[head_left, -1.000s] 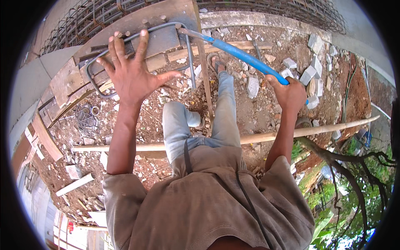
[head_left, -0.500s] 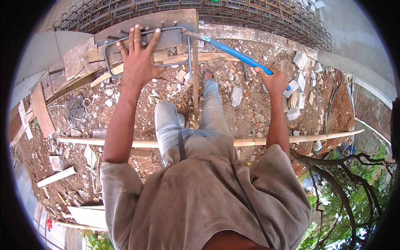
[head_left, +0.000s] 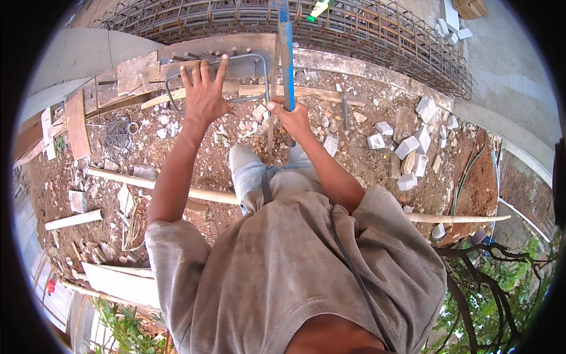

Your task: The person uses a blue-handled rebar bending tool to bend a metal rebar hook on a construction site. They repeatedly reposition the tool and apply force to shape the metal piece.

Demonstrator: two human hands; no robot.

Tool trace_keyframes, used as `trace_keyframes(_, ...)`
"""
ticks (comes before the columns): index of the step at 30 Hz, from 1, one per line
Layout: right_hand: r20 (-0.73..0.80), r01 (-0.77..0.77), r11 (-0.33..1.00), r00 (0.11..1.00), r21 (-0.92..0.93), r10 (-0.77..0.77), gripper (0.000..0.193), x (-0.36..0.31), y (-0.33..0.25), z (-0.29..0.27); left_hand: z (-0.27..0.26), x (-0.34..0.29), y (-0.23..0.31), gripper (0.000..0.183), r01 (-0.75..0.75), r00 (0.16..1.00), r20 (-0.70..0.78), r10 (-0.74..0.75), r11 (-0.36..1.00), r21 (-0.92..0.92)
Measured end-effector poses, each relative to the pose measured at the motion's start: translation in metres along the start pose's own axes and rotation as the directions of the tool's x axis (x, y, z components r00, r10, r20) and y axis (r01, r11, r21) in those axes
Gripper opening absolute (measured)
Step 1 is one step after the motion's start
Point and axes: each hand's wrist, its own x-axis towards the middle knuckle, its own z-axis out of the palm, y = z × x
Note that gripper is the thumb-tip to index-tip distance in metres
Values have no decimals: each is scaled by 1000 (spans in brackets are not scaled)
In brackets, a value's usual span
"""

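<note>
A steel bar (head_left: 265, 69) bent into a long rectangular loop lies on the wooden board (head_left: 262, 41), beside several upright metal pegs (head_left: 234, 51). Over this loop my left hand (head_left: 202, 99) rests with fingers spread; the palm hides part of the bar. My right hand (head_left: 295, 121) wraps around the lower part of a long blue-handled bar bender (head_left: 287, 62). It points straight away from me, just right of the board, and its far end reaches the picture's top edge. The bender appears apart from the loop.
Beyond the board stretches a long rebar cage (head_left: 365, 41), a green-capped bottle (head_left: 319, 9) above it. Broken white blocks (head_left: 413, 144) lie on the rubble at right. A pale pole (head_left: 141, 182) crosses near my legs; tangled wire (head_left: 118, 134) sits left.
My right hand has swung leftward with the bender, which turned from slanting to pointing straight away. Its far end has left the loop's corner. My left hand stays on the loop.
</note>
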Motion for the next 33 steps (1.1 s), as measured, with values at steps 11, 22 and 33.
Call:
trace_keyframes(11,357,50,966,923,253,-141,41,-9,-146,-41,-41,4,19,132,-104,715,-681,-156,940,-324)
trace_keyframes(22,352,235,909,930,-345,-107,45,54,-143,-60,-11,-74,114,132,543,736,-105,-669,675,-499)
trace_keyframes(33,476,436,555,876,-708,-81,52,153,-108,-38,58,-31,57,42,506,712,86,-697,425,-750)
